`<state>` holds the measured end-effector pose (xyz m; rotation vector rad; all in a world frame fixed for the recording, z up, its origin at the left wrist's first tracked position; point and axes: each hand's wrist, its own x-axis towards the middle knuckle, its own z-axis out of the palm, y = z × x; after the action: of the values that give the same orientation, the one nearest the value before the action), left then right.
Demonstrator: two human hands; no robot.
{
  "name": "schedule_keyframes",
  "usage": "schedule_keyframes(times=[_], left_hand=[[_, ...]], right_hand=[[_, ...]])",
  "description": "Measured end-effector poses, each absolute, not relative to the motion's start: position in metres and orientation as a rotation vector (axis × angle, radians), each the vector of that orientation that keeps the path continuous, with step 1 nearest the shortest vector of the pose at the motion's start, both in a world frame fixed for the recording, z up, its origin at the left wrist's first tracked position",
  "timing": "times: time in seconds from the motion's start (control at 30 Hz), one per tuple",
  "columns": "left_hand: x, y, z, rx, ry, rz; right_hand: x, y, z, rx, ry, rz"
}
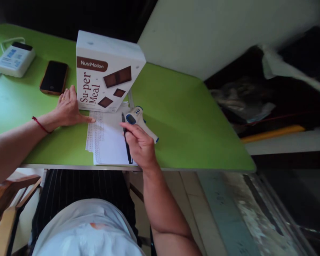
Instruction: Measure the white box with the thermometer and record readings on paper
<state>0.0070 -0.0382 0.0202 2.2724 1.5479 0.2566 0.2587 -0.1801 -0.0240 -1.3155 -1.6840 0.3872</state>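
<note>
A white box with brown print reading "NutriMotion Su-per Meal" [96,80] stands upright on the far part of a paper stack. My left hand [68,108] lies at its lower left side. Its fingers are stretched along the side and its thumb points across the front onto the sheets [110,145]. A black pen [127,147] lies slantwise over the paper. My right hand [141,142] is closed at the pen's upper part, index finger across it; the thumb is mostly hidden. Just beyond that hand rests a white and blue handheld infrared thermometer [136,115], partly covered by it.
A smartphone in a brown case [54,77] lies left of the box. Farther left is a white device with a cable [16,58]. The green table [192,128] ends at a wall [192,32]. Right of it is a dark shelf with plastic bags [240,101].
</note>
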Motion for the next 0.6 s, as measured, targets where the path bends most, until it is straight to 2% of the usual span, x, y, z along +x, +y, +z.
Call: schedule_keyframes(times=[0.13,0.27,0.6], left_hand=[[0.013,-0.046,0.024,2.231,1.649,0.031],[0.012,-0.047,0.02,2.289,1.614,-0.024],[0.018,-0.05,0.019,2.285,1.635,0.004]], right_hand=[[0.25,-0.186,-0.035,-1.109,-1.435,0.611],[0.234,-0.193,-0.034,-1.048,-1.219,0.672],[0.215,-0.2,-0.021,-1.248,-1.161,0.905]])
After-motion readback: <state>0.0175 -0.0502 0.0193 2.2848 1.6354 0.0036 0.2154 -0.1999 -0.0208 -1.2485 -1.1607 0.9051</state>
